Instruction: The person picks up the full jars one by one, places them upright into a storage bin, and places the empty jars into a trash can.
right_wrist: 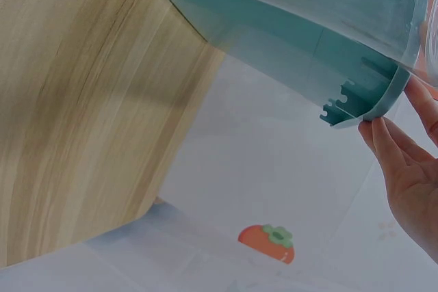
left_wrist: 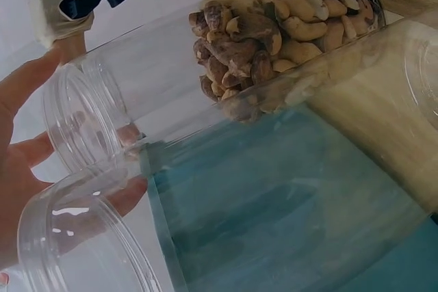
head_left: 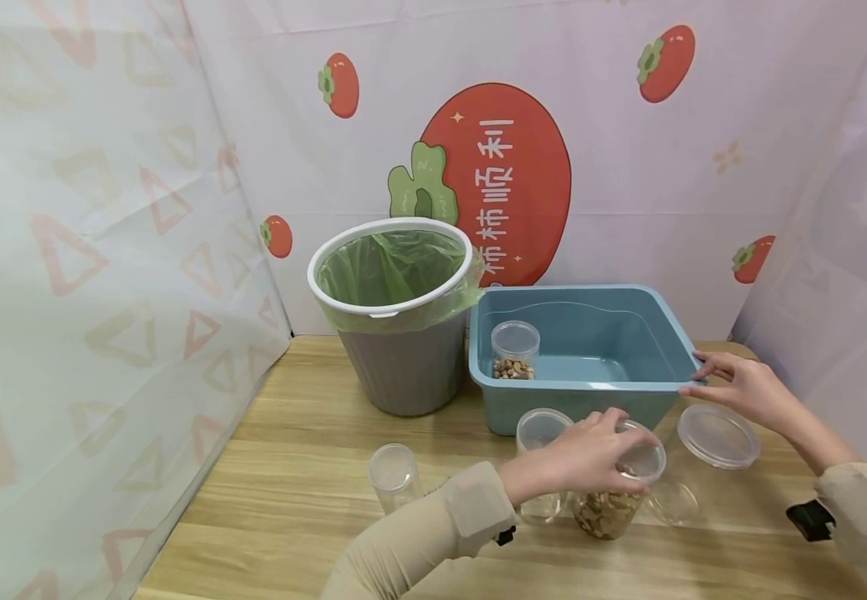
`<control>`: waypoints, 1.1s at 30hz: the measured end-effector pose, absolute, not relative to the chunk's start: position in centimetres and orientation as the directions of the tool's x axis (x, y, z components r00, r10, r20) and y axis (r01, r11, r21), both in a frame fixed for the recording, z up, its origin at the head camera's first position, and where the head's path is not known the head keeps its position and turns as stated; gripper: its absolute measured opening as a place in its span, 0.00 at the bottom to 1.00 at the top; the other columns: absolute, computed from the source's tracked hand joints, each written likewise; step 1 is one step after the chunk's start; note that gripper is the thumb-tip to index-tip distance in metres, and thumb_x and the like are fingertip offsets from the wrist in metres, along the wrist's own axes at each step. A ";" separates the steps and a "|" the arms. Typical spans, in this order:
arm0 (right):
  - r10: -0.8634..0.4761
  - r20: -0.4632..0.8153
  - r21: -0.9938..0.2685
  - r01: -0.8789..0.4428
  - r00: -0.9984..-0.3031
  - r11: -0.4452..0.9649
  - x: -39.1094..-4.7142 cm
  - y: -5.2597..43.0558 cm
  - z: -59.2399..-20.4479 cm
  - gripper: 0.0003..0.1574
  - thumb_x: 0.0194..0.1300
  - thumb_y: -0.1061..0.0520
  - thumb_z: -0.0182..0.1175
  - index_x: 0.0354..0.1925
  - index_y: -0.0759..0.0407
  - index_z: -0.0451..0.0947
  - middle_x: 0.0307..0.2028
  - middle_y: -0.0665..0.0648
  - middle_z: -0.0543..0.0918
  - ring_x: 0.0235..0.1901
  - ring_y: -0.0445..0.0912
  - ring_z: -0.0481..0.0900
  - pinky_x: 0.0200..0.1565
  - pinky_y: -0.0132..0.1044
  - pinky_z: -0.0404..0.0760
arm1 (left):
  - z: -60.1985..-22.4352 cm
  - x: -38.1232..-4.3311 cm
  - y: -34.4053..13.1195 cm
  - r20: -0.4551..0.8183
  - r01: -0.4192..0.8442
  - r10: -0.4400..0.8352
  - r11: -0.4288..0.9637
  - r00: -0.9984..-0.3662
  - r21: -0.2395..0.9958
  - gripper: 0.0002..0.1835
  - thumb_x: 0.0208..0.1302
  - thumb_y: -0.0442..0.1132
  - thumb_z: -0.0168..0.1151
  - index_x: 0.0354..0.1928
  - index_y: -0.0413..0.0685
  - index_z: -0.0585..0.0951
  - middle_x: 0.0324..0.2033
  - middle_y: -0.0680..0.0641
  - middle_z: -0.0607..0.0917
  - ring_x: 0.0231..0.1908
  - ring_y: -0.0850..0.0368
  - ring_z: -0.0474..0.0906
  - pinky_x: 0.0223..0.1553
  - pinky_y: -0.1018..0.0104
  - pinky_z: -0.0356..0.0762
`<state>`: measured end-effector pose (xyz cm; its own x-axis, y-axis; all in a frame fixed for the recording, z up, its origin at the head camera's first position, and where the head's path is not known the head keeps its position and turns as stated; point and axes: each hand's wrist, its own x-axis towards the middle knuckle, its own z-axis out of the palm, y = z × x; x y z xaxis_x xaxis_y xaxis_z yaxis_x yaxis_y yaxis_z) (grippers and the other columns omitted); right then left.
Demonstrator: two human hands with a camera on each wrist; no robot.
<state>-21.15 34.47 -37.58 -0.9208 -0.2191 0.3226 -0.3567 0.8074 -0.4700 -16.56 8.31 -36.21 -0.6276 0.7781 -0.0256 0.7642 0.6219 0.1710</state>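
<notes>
Around the lidded top of a clear jar of mixed nuts (head_left: pixel 608 512), my left hand (head_left: pixel 589 454) curls its thumb and fingers. The left wrist view shows the same jar of nuts (left_wrist: pixel 287 29) lengthwise, with the left hand (left_wrist: pixel 24 169) at its lid. My right hand (head_left: pixel 752 393) pinches the right rim of a blue plastic tub (head_left: pixel 576 386); its fingertips meet the tub's corner in the right wrist view, where the right hand (right_wrist: pixel 414 182) is partly cut off. A smaller jar with nuts (head_left: pixel 514 354) stands inside the tub at its left.
Clear jars stand before the tub: a slim one (head_left: pixel 393 471) at left, one beside the left forearm (head_left: pixel 542 433), and a wide one (head_left: pixel 719 437) at right. A grey bin (head_left: pixel 403 362) with a green liner stands left of the tub, on the wooden table (head_left: pixel 298 467).
</notes>
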 end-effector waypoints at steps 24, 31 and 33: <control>-0.212 0.334 -0.471 -0.357 -0.919 0.807 -21.1 34.5 -37.6 0.12 0.45 0.53 0.69 0.26 0.56 0.77 0.48 0.75 0.72 0.42 0.50 0.78 0.33 0.17 0.71 | -35.1 -16.8 8.0 0.090 0.801 0.809 0.549 -0.581 0.238 0.29 0.43 0.59 0.65 0.52 0.72 0.73 0.47 0.59 0.68 0.41 0.72 0.61 0.28 0.85 0.54; -0.226 0.326 -0.470 -0.365 -0.918 0.804 -21.2 34.4 -37.6 0.12 0.46 0.54 0.68 0.27 0.58 0.77 0.48 0.76 0.71 0.43 0.68 0.70 0.33 0.17 0.71 | -33.0 -17.1 7.6 0.154 0.823 0.820 0.506 -0.552 0.257 0.28 0.43 0.59 0.65 0.51 0.70 0.74 0.45 0.59 0.68 0.41 0.72 0.60 0.30 0.86 0.54; -0.227 0.330 -0.467 -0.367 -0.916 0.804 -21.2 34.4 -37.6 0.12 0.46 0.54 0.68 0.27 0.59 0.77 0.48 0.76 0.71 0.43 0.68 0.70 0.33 0.22 0.74 | -32.3 -17.2 7.5 0.164 0.820 0.817 0.499 -0.553 0.280 0.28 0.43 0.58 0.66 0.51 0.70 0.74 0.45 0.58 0.68 0.40 0.72 0.61 0.29 0.86 0.55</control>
